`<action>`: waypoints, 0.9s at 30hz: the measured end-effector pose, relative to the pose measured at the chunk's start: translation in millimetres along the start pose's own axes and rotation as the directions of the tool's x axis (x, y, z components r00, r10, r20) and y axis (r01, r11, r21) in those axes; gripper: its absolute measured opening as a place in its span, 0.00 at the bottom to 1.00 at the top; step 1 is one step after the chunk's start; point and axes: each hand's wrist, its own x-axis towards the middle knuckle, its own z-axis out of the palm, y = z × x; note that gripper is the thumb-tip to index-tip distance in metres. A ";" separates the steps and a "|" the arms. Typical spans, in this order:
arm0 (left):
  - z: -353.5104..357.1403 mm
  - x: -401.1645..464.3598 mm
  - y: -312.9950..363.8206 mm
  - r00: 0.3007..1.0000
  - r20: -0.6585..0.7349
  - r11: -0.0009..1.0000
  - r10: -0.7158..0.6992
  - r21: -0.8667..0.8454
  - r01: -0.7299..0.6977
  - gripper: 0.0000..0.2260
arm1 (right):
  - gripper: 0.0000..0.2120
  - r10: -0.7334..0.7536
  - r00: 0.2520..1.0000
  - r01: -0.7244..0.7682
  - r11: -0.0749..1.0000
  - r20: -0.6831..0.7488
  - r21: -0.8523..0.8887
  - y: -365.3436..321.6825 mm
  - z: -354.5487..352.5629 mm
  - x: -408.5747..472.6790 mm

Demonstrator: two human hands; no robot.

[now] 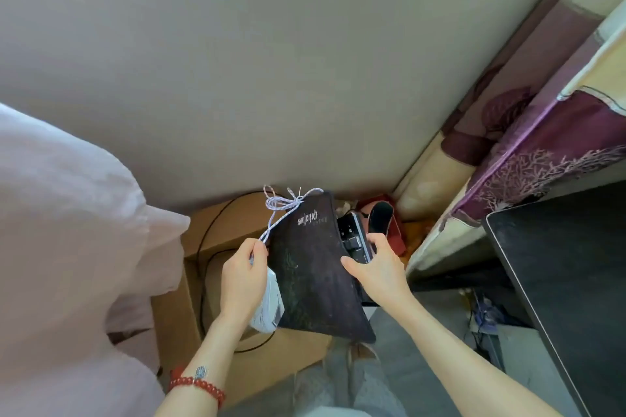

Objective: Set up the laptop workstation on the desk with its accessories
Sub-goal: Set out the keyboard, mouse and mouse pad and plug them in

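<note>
Mouse pad (315, 278), dark and bent, hangs above the cardboard box (237, 223), gripped with the keyboard (354, 240) by the right hand (376, 267). Left of the pad, the left hand (242, 276) clasps a white mouse (269, 305) and pinches its braided cable (284, 205).

Mouse pad (315, 278) hides most of the keyboard (354, 240).
</note>
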 end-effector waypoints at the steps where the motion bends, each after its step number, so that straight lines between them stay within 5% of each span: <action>1: -9.7 -2.0 9.4 1.000 -0.012 1.000 0.007 -0.018 -0.007 0.13 | 0.24 -0.018 1.000 0.018 1.000 -0.007 -0.009 -9.8 -7.6 -4.8; 14: -74.2 -26.2 160.3 0.928 -0.149 0.937 0.342 -0.027 -0.349 0.12 | 0.21 -0.220 0.965 0.251 0.933 -0.141 0.258 -119.5 -152.5 -105.6; 20: -87.9 -84.8 254.4 0.801 -0.245 0.805 0.547 -0.108 -0.583 0.12 | 0.19 -0.316 0.887 0.417 0.862 -0.336 0.290 -134.1 -243.2 -186.2; 27: -73.0 -199.4 363.3 0.584 -0.330 0.565 0.742 -0.160 -0.809 0.10 | 0.12 -0.348 0.714 0.612 0.731 -0.608 0.300 -110.5 -350.5 -305.9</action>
